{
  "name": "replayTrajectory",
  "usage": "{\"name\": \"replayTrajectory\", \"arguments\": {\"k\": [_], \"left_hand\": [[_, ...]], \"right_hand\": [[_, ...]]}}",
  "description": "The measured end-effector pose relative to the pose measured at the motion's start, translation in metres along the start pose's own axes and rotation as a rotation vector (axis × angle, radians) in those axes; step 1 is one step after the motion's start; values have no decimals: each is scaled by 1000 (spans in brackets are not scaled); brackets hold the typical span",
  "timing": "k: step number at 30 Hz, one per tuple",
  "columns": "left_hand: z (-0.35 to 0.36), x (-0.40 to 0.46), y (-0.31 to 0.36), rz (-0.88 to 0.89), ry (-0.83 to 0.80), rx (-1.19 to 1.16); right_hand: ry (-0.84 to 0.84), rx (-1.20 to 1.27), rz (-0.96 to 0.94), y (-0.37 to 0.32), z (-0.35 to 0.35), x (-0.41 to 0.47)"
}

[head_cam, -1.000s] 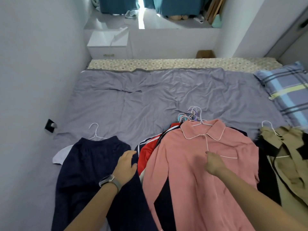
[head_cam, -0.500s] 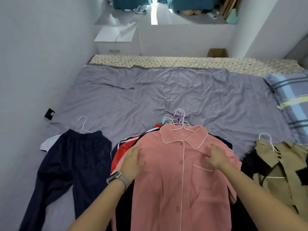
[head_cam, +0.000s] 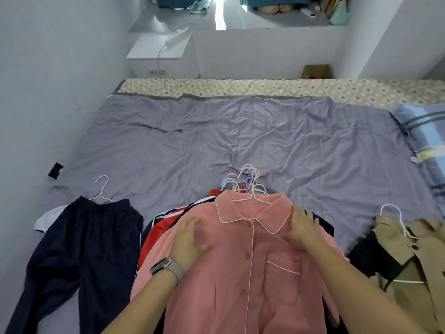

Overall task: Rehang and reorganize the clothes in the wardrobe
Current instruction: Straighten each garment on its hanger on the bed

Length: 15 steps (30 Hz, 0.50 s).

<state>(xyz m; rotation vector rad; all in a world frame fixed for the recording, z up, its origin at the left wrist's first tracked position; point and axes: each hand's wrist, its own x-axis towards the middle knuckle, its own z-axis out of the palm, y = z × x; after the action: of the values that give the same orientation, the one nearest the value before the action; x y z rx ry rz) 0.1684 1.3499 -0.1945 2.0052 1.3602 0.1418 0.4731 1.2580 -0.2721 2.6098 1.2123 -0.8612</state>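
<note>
A pink pyjama shirt with white piping lies on top of a pile of hangered clothes on the bed, its white hanger showing at the collar. My left hand rests flat on the shirt's left shoulder, fingers spread. My right hand lies flat on the right shoulder beside the collar. Several coloured hanger hooks stick out behind the collar. Red and dark garments peek out underneath.
Dark navy trousers on a white hanger lie to the left. A khaki coat on a white hanger lies to the right. The grey bed sheet stretches beyond, with a striped pillow at right and a white nightstand behind.
My left hand left the navy trousers and came onto the pink shirt. The shirt now lies straight and flat, and both hands have slid up to its shoulders.
</note>
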Motion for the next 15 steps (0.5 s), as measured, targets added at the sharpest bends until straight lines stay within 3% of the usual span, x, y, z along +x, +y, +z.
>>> {"name": "replayTrajectory", "arguments": {"k": [5, 12, 15], "left_hand": [[5, 6, 3, 18, 45, -3], [4, -14, -4, 45, 83, -42], [6, -26, -6, 96, 96, -20]], "right_hand": [[108, 55, 31, 4, 7, -6], [219, 714, 72, 0, 23, -84], [253, 757, 35, 2, 28, -133]]}}
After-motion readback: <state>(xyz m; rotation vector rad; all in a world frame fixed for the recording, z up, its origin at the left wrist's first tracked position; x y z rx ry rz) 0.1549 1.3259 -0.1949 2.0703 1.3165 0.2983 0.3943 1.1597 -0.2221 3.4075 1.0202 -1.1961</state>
